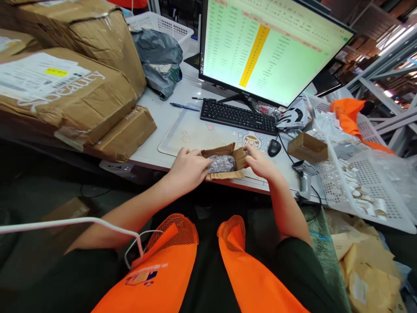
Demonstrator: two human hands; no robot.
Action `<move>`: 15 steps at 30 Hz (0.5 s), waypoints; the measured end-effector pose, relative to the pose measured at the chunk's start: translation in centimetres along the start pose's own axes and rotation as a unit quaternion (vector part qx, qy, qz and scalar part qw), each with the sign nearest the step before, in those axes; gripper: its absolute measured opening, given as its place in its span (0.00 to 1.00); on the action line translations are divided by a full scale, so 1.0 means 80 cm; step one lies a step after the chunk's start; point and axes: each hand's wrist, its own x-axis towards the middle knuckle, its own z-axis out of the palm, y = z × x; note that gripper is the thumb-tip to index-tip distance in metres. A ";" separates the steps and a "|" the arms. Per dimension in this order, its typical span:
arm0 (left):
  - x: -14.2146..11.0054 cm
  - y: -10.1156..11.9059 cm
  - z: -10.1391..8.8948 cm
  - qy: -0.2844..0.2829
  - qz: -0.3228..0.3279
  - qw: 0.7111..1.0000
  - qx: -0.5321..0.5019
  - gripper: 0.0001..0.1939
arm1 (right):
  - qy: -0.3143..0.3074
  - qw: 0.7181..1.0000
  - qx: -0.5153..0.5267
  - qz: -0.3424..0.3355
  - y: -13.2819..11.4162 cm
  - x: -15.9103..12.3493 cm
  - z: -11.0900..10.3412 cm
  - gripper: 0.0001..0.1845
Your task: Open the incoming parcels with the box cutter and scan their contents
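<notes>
A small cardboard box (pixel 224 175) with its flaps open sits at the desk's front edge, on a printed desk mat (pixel 182 134). Inside it lies an item in clear bubble wrap (pixel 222 164); what is wrapped cannot be made out. My left hand (pixel 191 168) grips the box's left side, fingers bent over the edge. On the other side, my right hand (pixel 257 162) pinches the right flap between thumb and fingers. Beyond the box are a black keyboard (pixel 237 116) and, to the right, a black mouse (pixel 274 148).
Large cartons (pixel 97 91) are stacked at left beside a grey plastic bag (pixel 158 61). A monitor (pixel 260 48) stands behind the keyboard. At right are a barcode scanner (pixel 305 178), a small open brown box (pixel 308 148) and a white basket (pixel 397 208) holding rolls.
</notes>
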 end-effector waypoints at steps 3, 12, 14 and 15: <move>0.039 0.008 -0.036 -0.160 0.026 0.985 0.063 0.07 | 0.024 0.982 0.186 -0.005 0.035 -0.003 0.017 0.23; 0.119 0.039 -0.017 -0.205 0.029 0.977 0.055 0.08 | 0.166 0.961 0.221 -0.005 0.027 -0.007 0.078 0.23; 0.125 0.041 0.008 -0.199 0.024 0.979 0.043 0.11 | 0.166 0.964 0.206 -0.003 0.020 -0.005 0.079 0.23; 0.128 0.039 0.019 -0.185 0.017 0.982 0.025 0.10 | 0.162 0.967 0.195 -0.002 0.017 -0.004 0.079 0.22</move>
